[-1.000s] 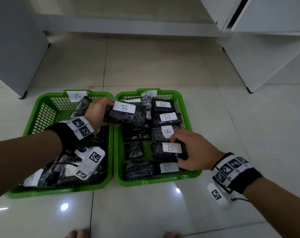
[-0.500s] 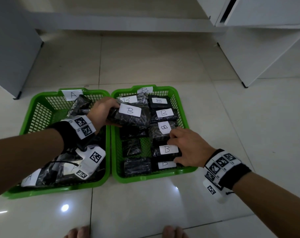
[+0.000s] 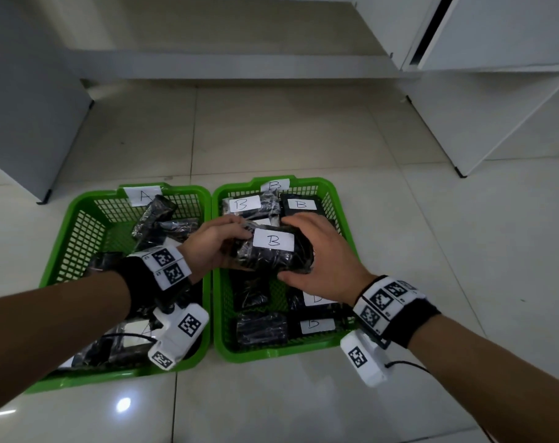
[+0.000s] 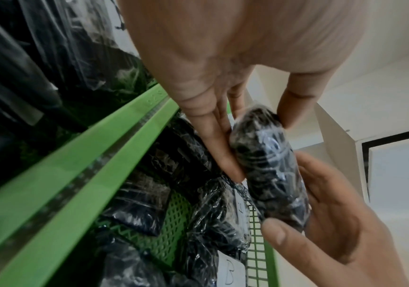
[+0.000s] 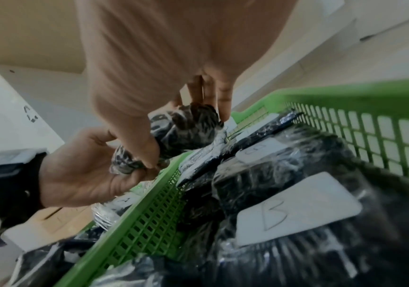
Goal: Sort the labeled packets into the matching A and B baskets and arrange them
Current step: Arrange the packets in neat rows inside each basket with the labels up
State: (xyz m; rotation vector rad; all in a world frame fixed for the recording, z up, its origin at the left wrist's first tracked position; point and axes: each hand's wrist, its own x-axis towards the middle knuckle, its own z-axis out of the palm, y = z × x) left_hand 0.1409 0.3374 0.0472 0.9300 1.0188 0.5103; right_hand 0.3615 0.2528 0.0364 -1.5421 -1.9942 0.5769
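**Now both hands held one B packet above the B basket**

Half a second before, the right hand had rested on the packets in the near right of the B basket while the left alone carried a labelled packet over the shared rims. Now the right hand (image 3: 322,260) had lifted to meet it, thumb under the near end and fingers curled over the far end of the held packet (image 3: 273,252), and the left hand (image 3: 212,247) gripped the other side between thumb and fingers. The packet hung over the middle of the B basket (image 3: 343,212), clear of the packets below, as the left wrist view showed.

Two green mesh baskets stood side by side on the tiled floor (image 3: 303,139), rims touching: the A basket (image 3: 80,212) on the left, the B basket on the right, each with a white paper tag on its far wall. Four other B labels showed inside the B basket, two near and two far; further packets there lay with no label visible. The count in the A basket could not be made out behind the left forearm.

The held packet was a black bundle wrapped in crinkled clear film, oblong and rounded at the ends, with a white rectangular label on top bearing a handwritten B.
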